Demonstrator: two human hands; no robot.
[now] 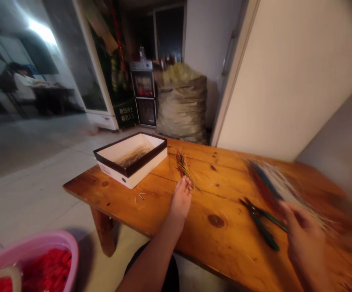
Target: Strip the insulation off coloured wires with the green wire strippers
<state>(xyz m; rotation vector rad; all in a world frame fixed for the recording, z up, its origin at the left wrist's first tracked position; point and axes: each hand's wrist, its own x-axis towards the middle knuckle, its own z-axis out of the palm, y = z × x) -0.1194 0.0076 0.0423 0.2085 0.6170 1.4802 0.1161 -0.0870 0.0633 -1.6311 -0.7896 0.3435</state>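
My left hand [182, 194] is closed round a bundle of thin, multicoloured wires [181, 163], whose ends fan out beyond my fingers over the wooden table. At the right, my right hand [305, 231] is blurred by motion, its fingers curled together. Its fingertips meet the near end of a long blurred bundle of blue, red and pale strands [275, 180]; whether they grip it is hard to make out. Green-handled pliers [262, 227] lie with jaws apart on the table, just left of my right hand.
An open white box with a black rim [145, 167] holds straw-coloured strands at the table's [200, 219] left end. Small clippings [141, 197] lie before it. A pink tub [72, 259] with red contents stands on the floor. Behind are a bulging sack [182, 105] and a seated person [25, 83].
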